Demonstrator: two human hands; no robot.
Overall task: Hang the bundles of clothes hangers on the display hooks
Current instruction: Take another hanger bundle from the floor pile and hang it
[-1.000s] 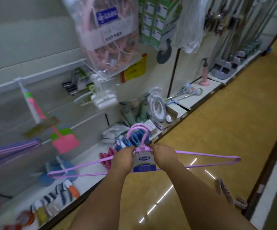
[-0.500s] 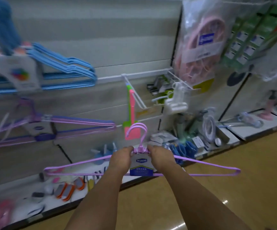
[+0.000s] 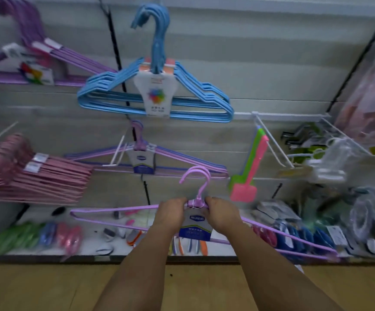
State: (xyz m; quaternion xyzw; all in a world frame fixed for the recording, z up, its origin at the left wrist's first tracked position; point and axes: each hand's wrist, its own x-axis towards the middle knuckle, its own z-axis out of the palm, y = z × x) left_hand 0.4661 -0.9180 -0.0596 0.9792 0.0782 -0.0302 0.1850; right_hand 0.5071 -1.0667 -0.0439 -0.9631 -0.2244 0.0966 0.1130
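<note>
You had swung to face the hanger wall, both hands, left hand (image 3: pixel 172 213) and right hand (image 3: pixel 221 213), gripping the lilac wire hanger bundle (image 3: pixel 196 217) at its neck, just below the hung lilac-and-blue bundle (image 3: pixel 142 160) at frame centre, ready to lift onto a hook.

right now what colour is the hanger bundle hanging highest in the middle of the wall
Light blue: the top middle bundle, with a white card label, clearest in the head view.

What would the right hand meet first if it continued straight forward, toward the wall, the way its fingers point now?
Probably the lilac hanger bundle already hanging on the wall, just above and ahead of the right hand, which grips the held bundle. Depth is unclear, so the low shelf could come first.
</note>
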